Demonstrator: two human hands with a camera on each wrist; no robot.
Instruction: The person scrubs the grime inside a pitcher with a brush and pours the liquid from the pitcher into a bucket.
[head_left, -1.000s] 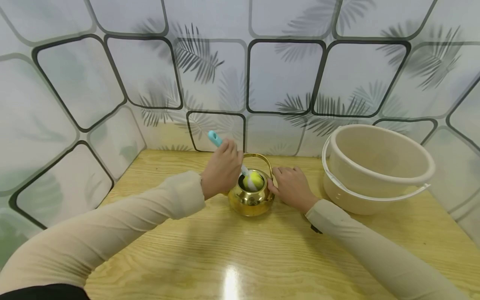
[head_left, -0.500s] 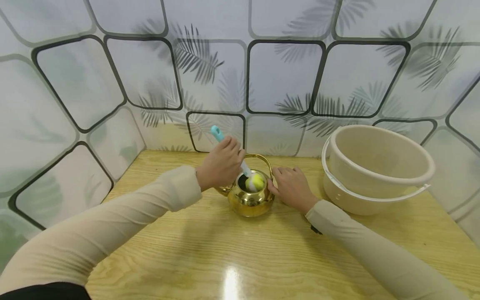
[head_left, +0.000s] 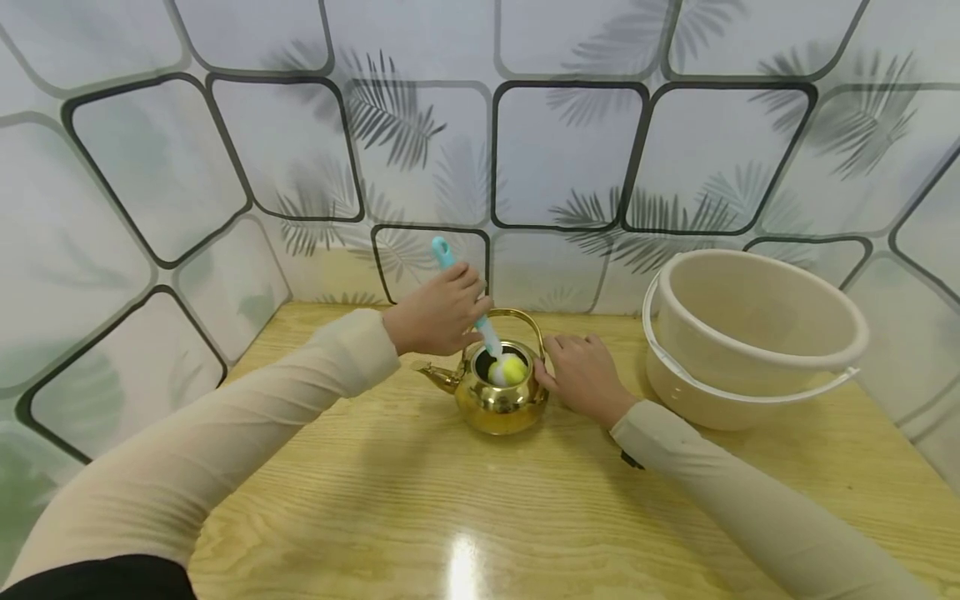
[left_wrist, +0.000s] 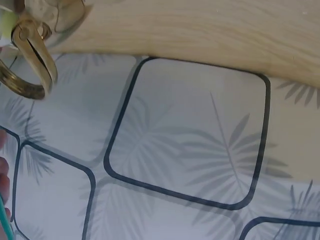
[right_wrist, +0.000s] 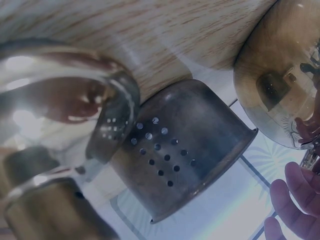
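Gripping the brush (head_left: pixel 442 252), tilted toward eleven o'clock, in our left hand (head_left: pixel 442 312), we'd best circle its head (head_left: pixel 507 371) gently inside the brass kettle (head_left: pixel 501 408) while our right hand (head_left: pixel 585 377) holds its three o'clock side on the worktop (head_left: pixel 570 525).

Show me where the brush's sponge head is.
In the head view, the sponge head is just below centre, in the open gold kettle, between the left hand and the right hand.
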